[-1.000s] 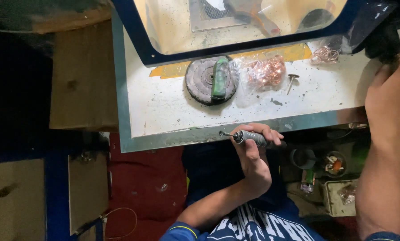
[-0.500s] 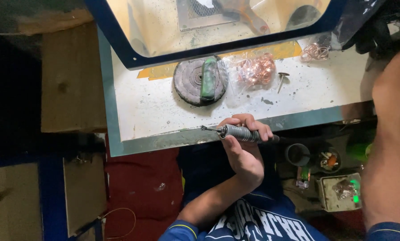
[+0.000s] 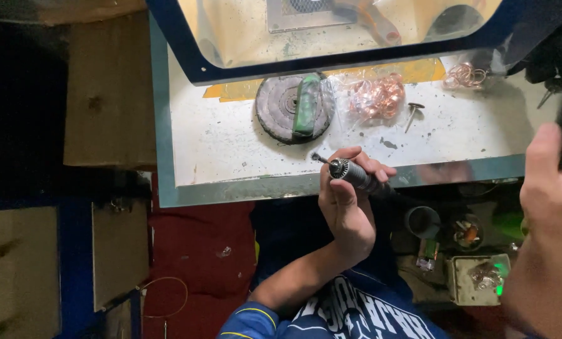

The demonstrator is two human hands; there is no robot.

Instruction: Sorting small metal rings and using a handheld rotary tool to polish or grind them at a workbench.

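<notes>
1. My left hand (image 3: 347,210) wraps closed around a grey ribbed metal rotary handpiece (image 3: 356,177), held just over the near edge of the white, speckled bench top (image 3: 230,144)
2. Its long axis runs diagonally; the thin bit points up-left toward the round grey cloth buffing wheel (image 3: 284,108) with a green bar across it
3. Bare bench lies left of the tip; a clear bag of copper rings (image 3: 375,95) sits beyond
4. My right hand (image 3: 554,194) curls around something dark at the frame's right edge
</notes>
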